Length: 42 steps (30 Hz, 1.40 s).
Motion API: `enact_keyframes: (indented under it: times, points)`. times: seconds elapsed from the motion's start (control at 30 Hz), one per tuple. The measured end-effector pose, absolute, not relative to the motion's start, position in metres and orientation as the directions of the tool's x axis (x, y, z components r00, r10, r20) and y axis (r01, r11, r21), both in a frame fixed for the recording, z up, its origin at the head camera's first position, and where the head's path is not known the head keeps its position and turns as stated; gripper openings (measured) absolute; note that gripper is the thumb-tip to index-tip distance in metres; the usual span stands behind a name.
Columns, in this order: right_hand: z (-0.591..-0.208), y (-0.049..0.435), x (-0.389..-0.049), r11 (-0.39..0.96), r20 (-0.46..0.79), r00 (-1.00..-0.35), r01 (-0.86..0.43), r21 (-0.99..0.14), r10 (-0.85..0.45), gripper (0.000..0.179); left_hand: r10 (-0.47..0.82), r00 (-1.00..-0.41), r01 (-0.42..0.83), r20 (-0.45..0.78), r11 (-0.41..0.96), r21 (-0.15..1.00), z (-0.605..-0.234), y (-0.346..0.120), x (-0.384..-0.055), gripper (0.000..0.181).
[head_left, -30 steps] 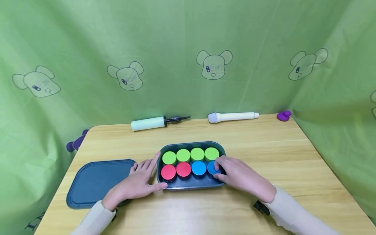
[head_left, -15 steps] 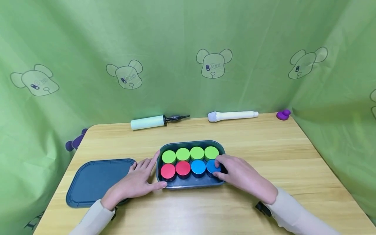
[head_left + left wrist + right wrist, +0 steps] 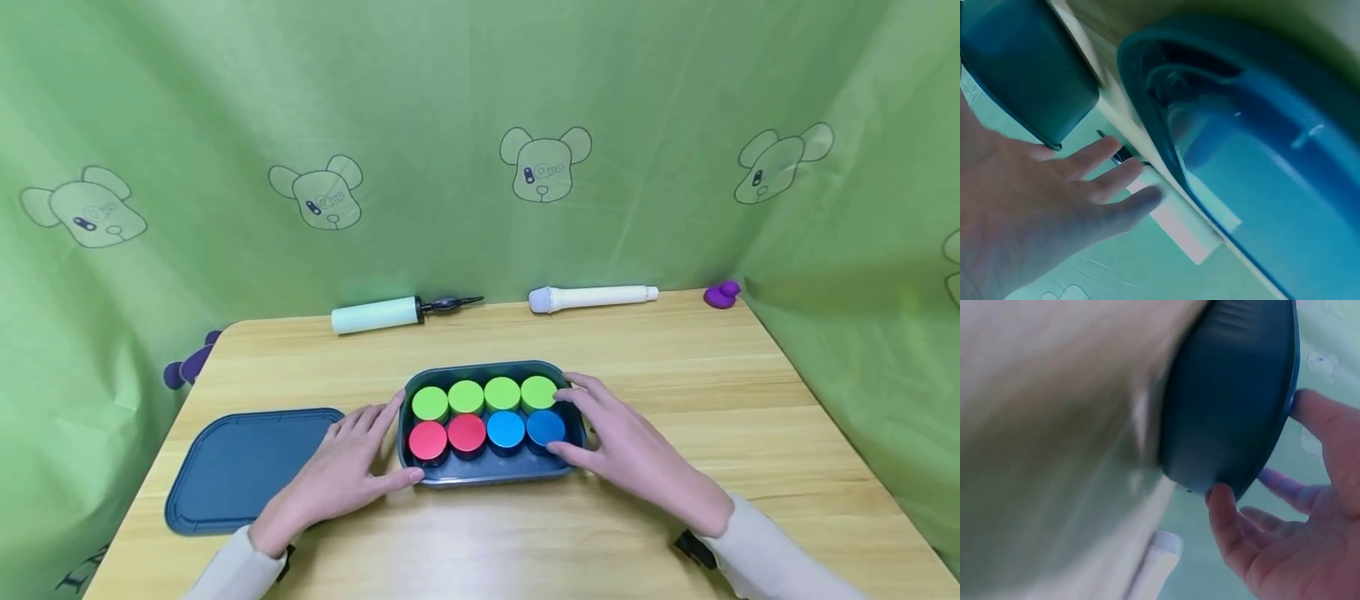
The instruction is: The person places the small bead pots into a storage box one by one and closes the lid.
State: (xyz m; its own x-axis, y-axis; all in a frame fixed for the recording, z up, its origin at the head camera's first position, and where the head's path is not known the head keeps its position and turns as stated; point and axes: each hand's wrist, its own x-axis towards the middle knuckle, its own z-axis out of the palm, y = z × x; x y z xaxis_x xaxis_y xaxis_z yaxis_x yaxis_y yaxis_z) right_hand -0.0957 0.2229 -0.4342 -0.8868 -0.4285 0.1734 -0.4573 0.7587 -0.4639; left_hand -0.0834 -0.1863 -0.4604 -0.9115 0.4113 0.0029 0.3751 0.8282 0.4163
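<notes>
A dark blue box [image 3: 495,478] stands mid-table. Its back row has several green-topped round pieces [image 3: 466,397]; in front are two red-topped ones [image 3: 467,432], a light blue one [image 3: 506,428] and a darker blue one [image 3: 545,426]. My left hand [image 3: 337,471] spreads along the box's left end, thumb at the front corner and index finger by the back one. At the right end, my right hand [image 3: 630,442] reaches over the rim with fingers apart, thumb tip beside the darker blue piece. The right wrist view shows fingertips at the box's outer wall [image 3: 1229,394].
A flat dark blue lid [image 3: 240,471] lies left of the box, partly behind my left hand. Along the table's back edge are a pale hand pump [image 3: 378,315], a white toy microphone [image 3: 600,297] and a purple rubber duck [image 3: 722,295]. A green curtain [image 3: 442,100] hangs behind.
My right hand has let go of the darker blue piece and spread its fingers, drawing slightly right to the box's end. The left hand stays at the left end.
</notes>
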Motion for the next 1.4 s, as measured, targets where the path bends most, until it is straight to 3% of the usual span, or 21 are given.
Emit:
enact_keyframes:
  times: [0.2, 0.4, 0.53, 0.8, 1.1, 1.4]
  points:
    - [-0.441, 0.234, -0.099, 0.708, 0.072, -0.893, -0.399, -0.582, -0.444, 0.094, 0.368, -0.920, 0.388, 0.135, 0.804, 0.452, -0.464, -0.196, -0.080, 0.098]
    - [-0.449, 0.239, -0.106, 0.681, 0.014, -0.878, -0.380, -0.626, -0.478, 0.118, 0.293, -0.925, 0.377, 0.243, 0.789, 0.486, -0.469, -0.215, -0.074, 0.082]
    - [-0.454, 0.241, -0.108, 0.672, -0.027, -0.869, -0.361, -0.647, -0.493, 0.127, 0.224, -0.949, 0.309, 0.221, 0.792, 0.526, -0.470, -0.234, -0.066, 0.083]
    - [-0.456, 0.243, -0.109, 0.641, -0.076, -0.855, -0.322, -0.697, -0.512, 0.130, 0.113, -0.991, 0.137, 0.078, 0.796, 0.590, -0.461, -0.271, -0.053, 0.094]
    - [-0.455, 0.244, -0.109, 0.642, -0.084, -0.853, -0.320, -0.696, -0.516, 0.130, 0.053, -0.992, 0.113, 0.117, 0.795, 0.596, -0.461, -0.300, -0.043, 0.092]
    - [-0.455, 0.244, -0.109, 0.637, -0.086, -0.849, -0.320, -0.702, -0.521, 0.129, 0.024, -0.982, 0.132, 0.188, 0.799, 0.586, -0.467, -0.333, -0.037, 0.078]
